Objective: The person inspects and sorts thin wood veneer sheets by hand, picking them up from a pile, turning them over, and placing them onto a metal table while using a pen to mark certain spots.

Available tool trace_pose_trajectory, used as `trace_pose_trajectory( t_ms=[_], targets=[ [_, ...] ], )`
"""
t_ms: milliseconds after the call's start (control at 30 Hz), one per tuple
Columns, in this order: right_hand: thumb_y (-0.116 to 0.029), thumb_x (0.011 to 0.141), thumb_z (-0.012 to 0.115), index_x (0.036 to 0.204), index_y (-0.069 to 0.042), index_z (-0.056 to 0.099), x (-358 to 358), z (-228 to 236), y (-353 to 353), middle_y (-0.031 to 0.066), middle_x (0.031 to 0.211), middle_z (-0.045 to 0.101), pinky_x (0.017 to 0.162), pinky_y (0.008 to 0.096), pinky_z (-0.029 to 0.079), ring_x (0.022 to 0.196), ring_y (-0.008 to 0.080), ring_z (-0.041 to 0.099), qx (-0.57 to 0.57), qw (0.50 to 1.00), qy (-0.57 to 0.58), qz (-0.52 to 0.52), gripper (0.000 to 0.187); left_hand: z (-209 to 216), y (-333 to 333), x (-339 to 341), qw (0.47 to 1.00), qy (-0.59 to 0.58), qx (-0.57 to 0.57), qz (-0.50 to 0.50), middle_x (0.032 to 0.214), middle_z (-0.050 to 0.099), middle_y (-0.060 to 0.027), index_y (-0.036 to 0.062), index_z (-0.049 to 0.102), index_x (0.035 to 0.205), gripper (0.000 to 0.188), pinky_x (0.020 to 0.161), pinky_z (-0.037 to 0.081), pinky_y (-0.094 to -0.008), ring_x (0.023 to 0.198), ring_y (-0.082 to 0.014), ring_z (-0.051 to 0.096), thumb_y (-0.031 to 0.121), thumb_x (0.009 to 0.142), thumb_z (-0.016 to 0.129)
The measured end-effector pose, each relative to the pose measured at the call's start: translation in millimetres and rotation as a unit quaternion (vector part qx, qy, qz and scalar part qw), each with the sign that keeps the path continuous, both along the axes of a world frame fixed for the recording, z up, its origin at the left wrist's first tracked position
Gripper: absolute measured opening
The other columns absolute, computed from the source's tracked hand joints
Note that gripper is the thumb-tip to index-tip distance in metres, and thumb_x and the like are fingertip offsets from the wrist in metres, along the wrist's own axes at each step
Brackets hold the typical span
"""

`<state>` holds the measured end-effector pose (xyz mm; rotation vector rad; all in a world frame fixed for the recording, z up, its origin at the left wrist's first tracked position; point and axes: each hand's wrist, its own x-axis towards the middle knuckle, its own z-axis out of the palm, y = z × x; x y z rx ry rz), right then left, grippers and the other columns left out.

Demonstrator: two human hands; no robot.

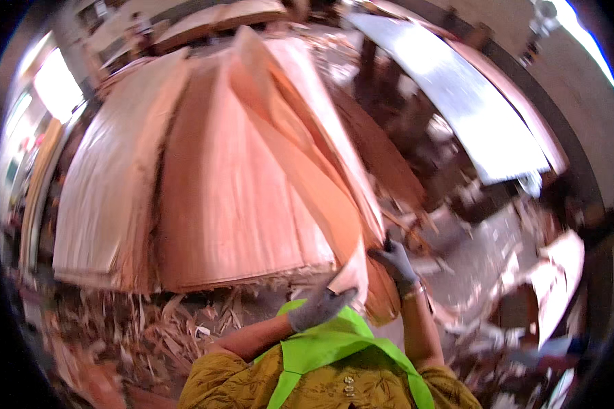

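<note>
A long, thin wood veneer sheet [314, 191], orange-tan and curled along its length, stretches from my hands toward the far end of the stack. My left hand [324, 308], in a grey glove, is closed on the sheet's pale folded near corner. On the sheet's right edge, my right hand [396, 262] grips in a matching glove, its fingers partly hidden. Under the sheet lies a broad stack of pinkish veneer [232, 198]. A second, paler veneer stack [116, 177] sits beside it on the left.
Torn veneer scraps [164, 334] litter the floor in front of the stacks. At the right stands a long, shiny metal-topped table [457, 95]. A curled pale veneer piece [556, 279] lies at the lower right. Another veneer stack [218, 17] is at the back.
</note>
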<state>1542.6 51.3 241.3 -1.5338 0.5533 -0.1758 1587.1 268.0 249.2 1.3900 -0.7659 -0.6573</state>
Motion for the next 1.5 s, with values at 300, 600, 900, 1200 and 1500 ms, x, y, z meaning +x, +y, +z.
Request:
trace_pose_trajectory(
  t_ms=[300,600,900,1200,1500],
  targets=[
    [-0.011,0.077,0.069,0.1,0.004,0.062,-110,34,-115,-0.0031,0.088,0.058,0.071,0.0229,0.043,0.079,0.0068,0.05,-0.026,0.996,-0.037,-0.072,0.028,52,-120,-50,0.987,-0.085,-0.005,-0.139,0.104,0.059,-0.0087,-0.0041,0.049,0.115,0.033,0.084,0.046,-0.0297,0.095,-0.0133,0.055,0.005,0.085,0.059],
    [-0.008,0.077,0.068,0.108,0.005,0.059,-202,66,-325,-0.0029,0.094,0.058,0.076,0.0232,0.043,0.083,0.0081,0.05,-0.066,0.994,-0.048,-0.073,0.035,36,-327,-142,0.984,-0.052,-0.111,-0.128,0.099,0.061,-0.0082,-0.0045,0.051,0.111,0.03,0.078,0.049,-0.0286,0.088,-0.013,0.058,0.001,0.083,0.059],
    [-0.008,0.076,0.068,0.096,0.003,0.064,-217,73,-528,-0.0009,0.087,0.061,0.069,0.0238,0.045,0.076,0.0078,0.053,-0.072,0.989,-0.064,-0.11,0.023,76,-483,-170,0.991,0.08,-0.077,-0.068,0.089,0.062,-0.0058,-0.0024,0.054,0.105,0.021,0.069,0.048,-0.0285,0.081,-0.0136,0.059,0.004,0.085,0.058],
    [-0.01,0.075,0.069,0.1,0.005,0.063,-156,88,-766,0.0023,0.085,0.063,0.066,0.0246,0.046,0.075,0.0095,0.055,-0.168,0.98,-0.008,-0.111,0.03,17,-659,-117,0.992,-0.025,-0.043,0.114,0.084,0.061,-0.0018,0.0021,0.061,0.097,0.016,0.064,0.047,-0.0275,0.074,-0.0111,0.057,0.014,0.086,0.061],
    [-0.021,0.079,0.069,0.085,0.002,0.065,-89,67,-996,0.0007,0.074,0.061,0.057,0.0244,0.045,0.063,0.0093,0.054,-0.138,0.983,0.007,-0.118,0.023,-34,-828,-82,0.933,0.282,-0.058,0.215,0.097,0.06,-0.0074,-0.0013,0.055,0.105,0.019,0.076,0.049,-0.0293,0.089,-0.0169,0.058,0.01,0.091,0.05]
  ],
)
